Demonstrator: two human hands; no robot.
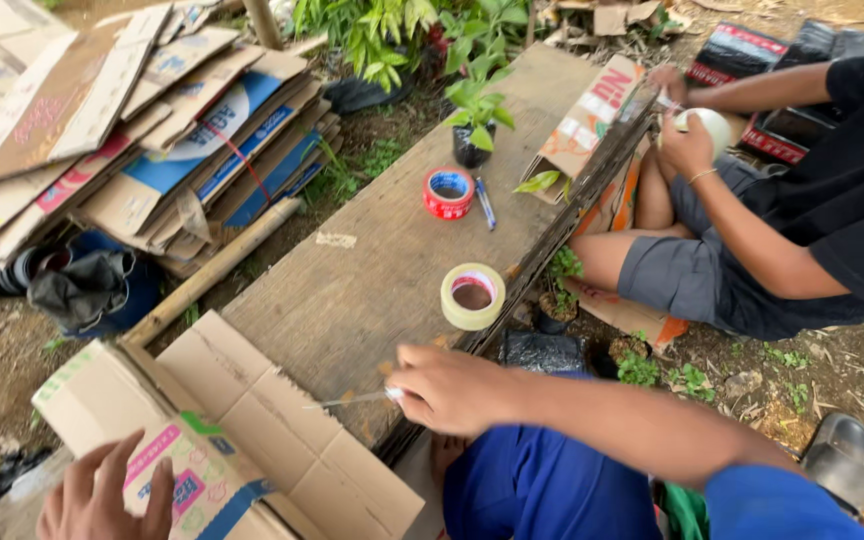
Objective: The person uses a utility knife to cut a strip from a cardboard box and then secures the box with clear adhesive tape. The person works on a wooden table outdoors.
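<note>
The cardboard box [252,440] lies at seven o'clock, on the near end of the wooden worktop [382,260], flaps open. It looks light and stiff along its panels but soft at the creases, so it would likely buckle if lifted by one flap; a flat palm on a panel or a grip at a folded edge seems the safer hold. The left hand [107,500] presses on its printed side with fingers spread, holding nothing. The right hand [447,388], at six o'clock, is closed around a strip of clear tape [347,400] stretched toward the box; the tape is thin, sticky and apt to curl.

The box's lower part is cut off by the frame. What else the right hand holds is hidden inside the fist. At two o'clock another person's hands [687,140] hold a pale tape roll [717,125], partly hidden.
</note>
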